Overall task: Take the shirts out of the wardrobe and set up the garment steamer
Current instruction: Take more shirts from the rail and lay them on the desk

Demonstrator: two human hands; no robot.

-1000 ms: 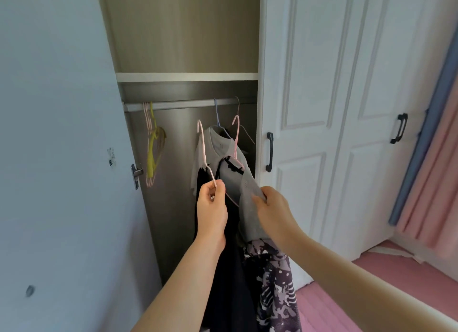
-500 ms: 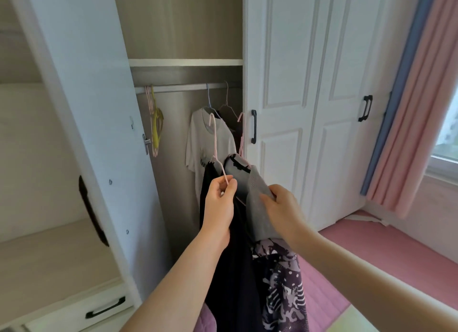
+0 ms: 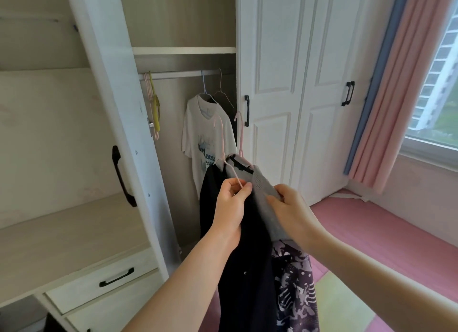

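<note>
Pinched between thumb and forefinger of the left hand [image 3: 229,202] is the thin neck of a pink hanger [image 3: 224,155], its hook standing up toward twelve o'clock; the right hand [image 3: 288,211] grips a fold of the grey shirt [image 3: 262,195] just to the three o'clock side. Both hands are closed on something, neither is free. Below them hang a dark garment [image 3: 245,257] and a purple patterned garment [image 3: 295,289], the bundle sitting low in the centre of the view, clear of the wardrobe rail [image 3: 178,74] and in front of the open compartment.

By my judgement the bundle is light, limp cloth that gives no support of its own: it will swing and slide along the smooth hangers if tilted, so the sound place to hold is the hanger necks, gathered together, with the other hand only steadying the fabric. A second pink hanger [image 3: 240,133] rises beside the first and looks less firmly held; it could tip.

The garments' long axis runs plumb, from twelve to six o'clock, collars up and hems down out of view.

At about eleven o'clock a white printed T-shirt [image 3: 207,138] hangs on the rail, not yet taken. Further toward ten o'clock hang bare hangers [image 3: 154,108]. No steamer shows
</note>
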